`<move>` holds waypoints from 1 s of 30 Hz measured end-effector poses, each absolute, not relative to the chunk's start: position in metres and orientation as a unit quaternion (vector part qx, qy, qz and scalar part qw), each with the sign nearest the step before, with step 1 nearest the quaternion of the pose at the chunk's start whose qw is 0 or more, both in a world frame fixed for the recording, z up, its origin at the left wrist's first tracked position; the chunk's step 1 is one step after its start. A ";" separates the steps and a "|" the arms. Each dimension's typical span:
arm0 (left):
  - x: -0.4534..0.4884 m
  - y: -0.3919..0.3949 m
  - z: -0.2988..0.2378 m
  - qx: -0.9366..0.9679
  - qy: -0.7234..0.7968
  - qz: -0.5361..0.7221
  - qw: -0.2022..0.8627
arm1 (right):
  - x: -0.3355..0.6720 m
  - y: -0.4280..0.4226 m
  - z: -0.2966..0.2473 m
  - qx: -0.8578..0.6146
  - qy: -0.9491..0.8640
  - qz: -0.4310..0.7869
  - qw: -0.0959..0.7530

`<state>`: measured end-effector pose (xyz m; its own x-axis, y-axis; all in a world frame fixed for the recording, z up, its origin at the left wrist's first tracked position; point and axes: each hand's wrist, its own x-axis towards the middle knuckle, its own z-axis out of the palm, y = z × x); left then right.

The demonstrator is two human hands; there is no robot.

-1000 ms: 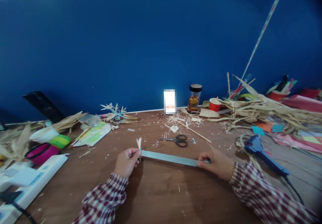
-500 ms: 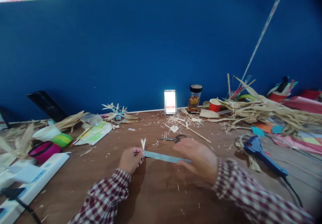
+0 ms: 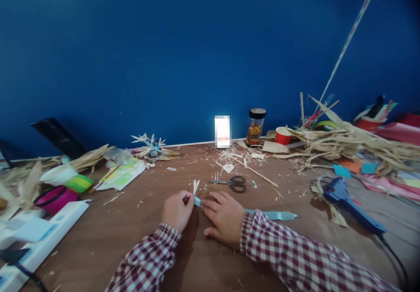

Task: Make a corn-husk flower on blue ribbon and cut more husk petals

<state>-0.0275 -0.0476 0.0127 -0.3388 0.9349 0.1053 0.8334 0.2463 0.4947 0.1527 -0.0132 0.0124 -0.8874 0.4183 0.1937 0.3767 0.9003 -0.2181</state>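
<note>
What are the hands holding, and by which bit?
The left hand pinches the pale sprig near its lower end, at the blue strip. The right hand lies flat over the strip, not gripping.

2 maroon-and-white checked sleeves (image 3: 288, 250) have gathered cuffs (image 3: 168, 233).

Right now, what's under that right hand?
A pale blue strip shows on both sides of the right hand, near the left hand and past the right cuff. The middle, and anything else underneath, is covered.
</note>
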 end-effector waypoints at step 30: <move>-0.045 -0.074 0.014 0.520 0.760 0.306 0.243 | 0.167 -0.009 0.015 -0.195 -0.949 0.160 0.189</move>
